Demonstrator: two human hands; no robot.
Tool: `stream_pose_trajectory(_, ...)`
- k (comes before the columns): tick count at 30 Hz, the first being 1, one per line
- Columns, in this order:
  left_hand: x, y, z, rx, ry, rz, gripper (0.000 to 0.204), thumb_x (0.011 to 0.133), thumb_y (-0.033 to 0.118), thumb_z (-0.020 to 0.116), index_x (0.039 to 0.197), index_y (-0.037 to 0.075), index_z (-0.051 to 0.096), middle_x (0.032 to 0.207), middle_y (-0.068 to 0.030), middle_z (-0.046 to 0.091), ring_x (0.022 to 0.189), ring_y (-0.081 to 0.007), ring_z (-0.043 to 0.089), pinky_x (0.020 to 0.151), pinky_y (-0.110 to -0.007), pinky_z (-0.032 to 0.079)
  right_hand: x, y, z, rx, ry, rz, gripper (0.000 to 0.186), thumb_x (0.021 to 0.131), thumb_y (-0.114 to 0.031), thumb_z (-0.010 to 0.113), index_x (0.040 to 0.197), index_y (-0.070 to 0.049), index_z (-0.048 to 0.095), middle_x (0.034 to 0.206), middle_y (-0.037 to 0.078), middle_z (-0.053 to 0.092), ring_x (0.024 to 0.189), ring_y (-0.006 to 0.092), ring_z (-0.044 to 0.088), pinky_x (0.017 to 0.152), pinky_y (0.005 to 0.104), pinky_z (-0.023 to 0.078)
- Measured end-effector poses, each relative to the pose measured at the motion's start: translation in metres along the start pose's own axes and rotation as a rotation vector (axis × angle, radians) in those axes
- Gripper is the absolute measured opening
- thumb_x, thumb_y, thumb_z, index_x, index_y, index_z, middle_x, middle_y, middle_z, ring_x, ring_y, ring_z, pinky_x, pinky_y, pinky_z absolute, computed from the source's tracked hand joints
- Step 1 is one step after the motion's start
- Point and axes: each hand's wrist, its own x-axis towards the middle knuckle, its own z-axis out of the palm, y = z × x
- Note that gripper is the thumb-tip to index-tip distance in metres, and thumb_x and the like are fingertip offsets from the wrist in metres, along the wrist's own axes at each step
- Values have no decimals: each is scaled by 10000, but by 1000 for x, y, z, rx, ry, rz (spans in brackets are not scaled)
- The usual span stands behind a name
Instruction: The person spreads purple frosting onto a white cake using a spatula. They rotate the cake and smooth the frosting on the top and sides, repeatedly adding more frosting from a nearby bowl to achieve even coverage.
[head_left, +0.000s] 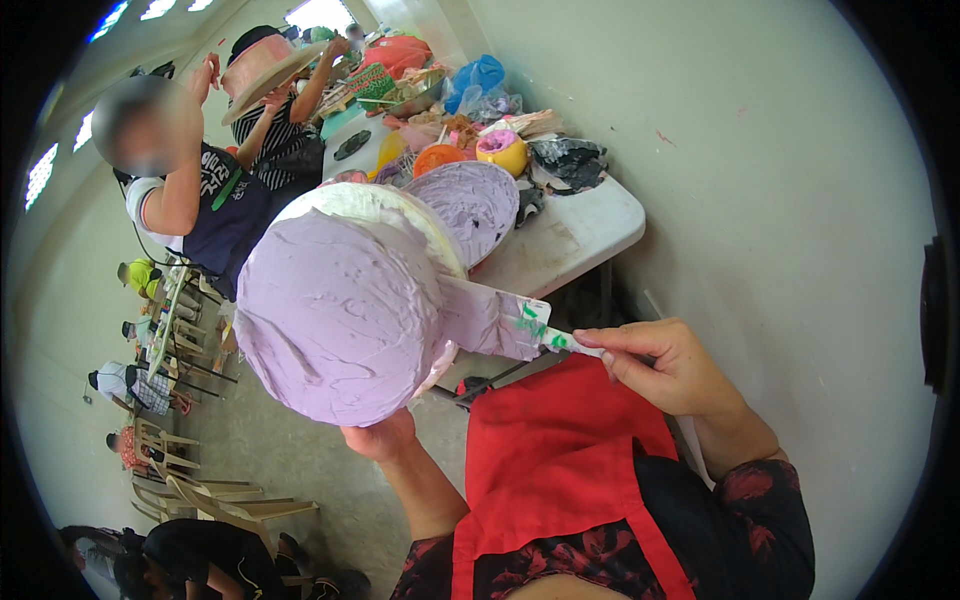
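A round cake (335,310) covered in lilac icing is tilted toward me, with a pale round board (425,215) showing behind its upper edge. Beneath its lower edge, my left hand (382,437) supports it; the fingers are mostly hidden. My right hand (655,365) pinches the narrow white handle of a flat icing spatula (495,318). Lilac icing coats the blade and green smears mark it near the handle. The blade lies against the cake's right side. Just behind the cake, a round dish (470,205) is smeared with lilac icing.
A white table (595,228) carries a yellow bowl (502,152) with pink icing, an orange bowl (438,158), a blue plastic bag (476,80) and crumpled wrappings. A wall (780,200) stands at right. Two people work at left; plastic chairs (235,505) stand lower left.
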Motion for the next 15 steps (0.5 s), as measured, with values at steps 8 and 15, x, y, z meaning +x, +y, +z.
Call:
stream_pose_trajectory(8,7,4,24,-163,199,-184,601,919,325,366,1425,5,320,1437,-147,399,1303,-335,422,1059,-519,362,2,-12,-14,14,27,73,302,880,43,520,1146,-5,655,806,46,653,701,67,573,649,209,459)
stream_pose_trajectory(15,8,8,22,-323,197,-338,615,902,379,392,1426,60,351,1418,-124,438,1296,-324,435,1055,-511,373,-1,-25,-33,136,213,52,298,904,8,539,1194,22,607,855,47,639,745,84,577,661,220,455)
